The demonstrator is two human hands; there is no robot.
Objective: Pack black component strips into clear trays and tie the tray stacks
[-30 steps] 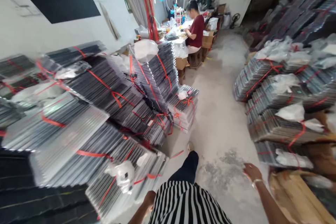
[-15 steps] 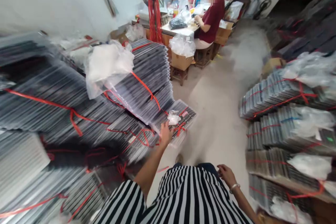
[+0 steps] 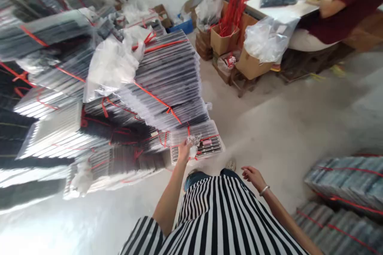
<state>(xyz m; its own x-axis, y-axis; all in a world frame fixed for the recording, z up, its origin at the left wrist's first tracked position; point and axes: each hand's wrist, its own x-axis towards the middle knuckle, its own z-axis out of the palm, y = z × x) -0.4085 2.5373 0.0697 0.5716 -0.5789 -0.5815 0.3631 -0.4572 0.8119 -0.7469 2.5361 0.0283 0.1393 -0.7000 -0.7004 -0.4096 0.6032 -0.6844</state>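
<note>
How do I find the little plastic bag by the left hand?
Find the tall, red-tied stack. At its foot is a low bundle. The little plastic bag is on top, at the left hand, much smaller than the white bag higher up.

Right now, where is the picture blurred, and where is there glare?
Head view, far left: the stacks smear with blur. Head view, lower left: glare whitens the floor. Head view, bottom: the striped shirt looks sharper; the left hand is at a small plastic bag, grip unclear.
</note>
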